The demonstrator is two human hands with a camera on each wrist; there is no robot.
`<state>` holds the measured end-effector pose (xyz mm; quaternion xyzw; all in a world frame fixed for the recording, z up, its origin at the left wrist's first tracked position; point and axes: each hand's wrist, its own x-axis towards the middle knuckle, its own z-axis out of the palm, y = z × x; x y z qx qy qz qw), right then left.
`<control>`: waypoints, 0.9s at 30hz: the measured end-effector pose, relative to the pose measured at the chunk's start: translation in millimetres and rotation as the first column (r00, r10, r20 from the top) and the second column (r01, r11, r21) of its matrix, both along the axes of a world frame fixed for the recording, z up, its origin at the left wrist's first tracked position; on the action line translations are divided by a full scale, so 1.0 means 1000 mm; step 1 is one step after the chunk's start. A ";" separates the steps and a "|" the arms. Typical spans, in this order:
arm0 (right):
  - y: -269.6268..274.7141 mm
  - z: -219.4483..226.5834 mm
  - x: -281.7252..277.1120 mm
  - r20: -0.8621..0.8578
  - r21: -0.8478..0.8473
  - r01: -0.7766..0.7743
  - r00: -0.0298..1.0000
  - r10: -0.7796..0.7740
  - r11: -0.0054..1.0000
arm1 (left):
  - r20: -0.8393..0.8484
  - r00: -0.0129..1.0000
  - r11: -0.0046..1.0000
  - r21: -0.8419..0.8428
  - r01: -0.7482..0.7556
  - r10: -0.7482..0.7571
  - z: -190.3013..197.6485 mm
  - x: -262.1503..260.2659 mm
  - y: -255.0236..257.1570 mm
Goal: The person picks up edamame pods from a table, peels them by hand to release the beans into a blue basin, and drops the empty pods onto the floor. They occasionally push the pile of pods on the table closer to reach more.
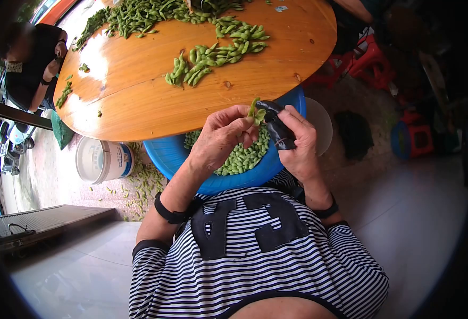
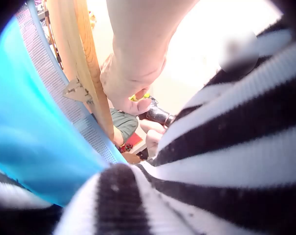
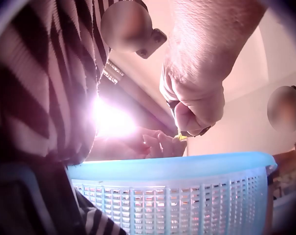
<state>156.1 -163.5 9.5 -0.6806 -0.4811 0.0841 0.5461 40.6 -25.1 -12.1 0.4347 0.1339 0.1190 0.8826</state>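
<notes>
My left hand (image 1: 220,133) pinches a green soybean pod (image 1: 253,113) between thumb and fingers, above a blue plastic basket (image 1: 207,186). In my right hand (image 1: 304,143) I grip a shiny black tool (image 1: 279,130) with a thin tie round its lower end; its exact kind cannot be told. The tool's upper end meets the pod. Shelled green beans (image 1: 242,159) lie in the basket below both hands. In the right wrist view, the right hand (image 3: 197,93) and the pod (image 3: 181,137) are just above the basket's rim (image 3: 187,164).
A round-edged wooden table (image 1: 138,90) overhangs the basket's far side. Unshelled pods (image 1: 212,58) lie on it, with a larger pile (image 1: 154,16) behind. At left stands a white bucket (image 1: 93,159), near pods scattered on the floor (image 1: 143,186). Another person (image 1: 32,69) sits at the table's left.
</notes>
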 end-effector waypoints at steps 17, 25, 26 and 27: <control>-0.042 0.001 0.045 -0.323 -0.010 0.230 0.920 -0.221 0.973 | 0.223 0.969 0.967 -0.204 0.150 -0.103 0.003 -0.003 0.010; -0.094 -0.013 0.101 0.529 -0.242 0.669 0.699 -0.482 0.703 | 0.251 0.947 0.961 -0.138 0.240 -0.201 0.014 -0.010 0.024; -0.093 -0.013 0.100 0.448 -0.249 0.655 0.731 -0.515 0.714 | 0.109 0.973 0.953 0.250 0.173 -0.205 0.021 -0.017 0.030; -0.091 -0.012 0.098 0.362 -0.253 0.641 0.757 -0.543 0.725 | -0.024 0.988 0.785 0.605 0.135 -0.152 0.025 -0.022 0.034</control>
